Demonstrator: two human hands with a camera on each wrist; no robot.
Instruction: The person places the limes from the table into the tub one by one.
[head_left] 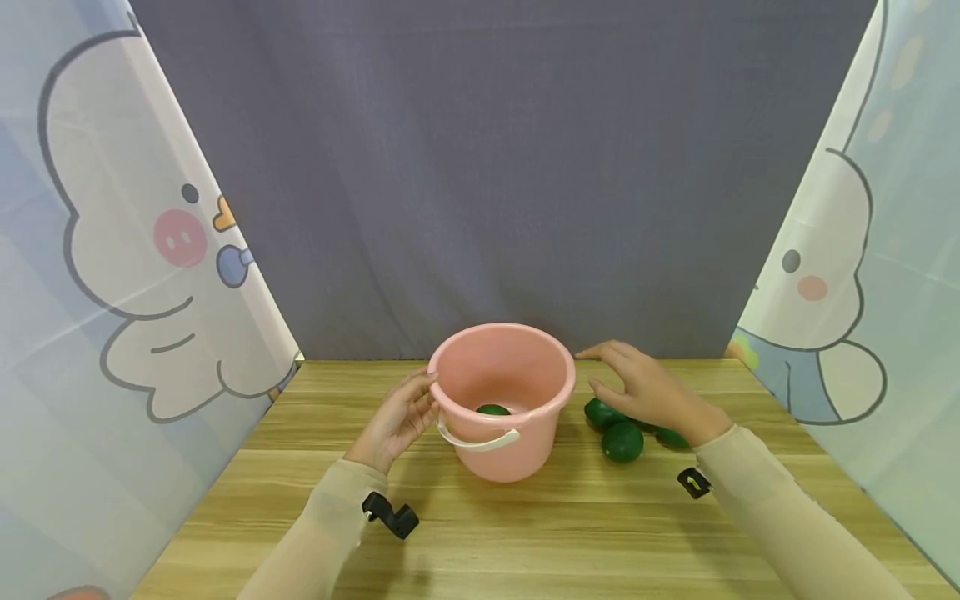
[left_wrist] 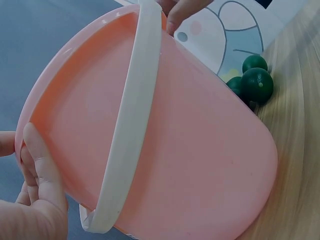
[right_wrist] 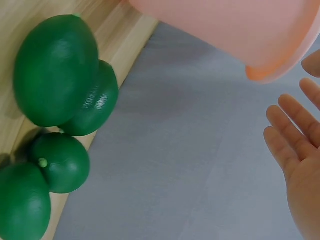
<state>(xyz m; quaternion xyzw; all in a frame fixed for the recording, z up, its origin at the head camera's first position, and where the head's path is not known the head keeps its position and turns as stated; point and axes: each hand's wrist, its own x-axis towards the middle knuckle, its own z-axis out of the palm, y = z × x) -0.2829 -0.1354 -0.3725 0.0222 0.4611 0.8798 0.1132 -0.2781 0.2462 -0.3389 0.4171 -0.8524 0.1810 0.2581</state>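
A pink bucket stands on the table with its white handle hanging down on the near side. One dark green, lime-like fruit shows inside it. At the bucket's left rim, my left hand grips the edge, thumb against the outer wall and a finger across the rim. To the right, my right hand hovers above several more green fruits, apart from them, its fingers extended towards the bucket rim and holding nothing. In the right wrist view, glossy green fruits lie close together on the wood.
The wood-grain table ends at a dark grey curtain behind the bucket. Cartoon-printed cloth hangs at both sides. A black wrist mount sits on the left sleeve, another on the right.
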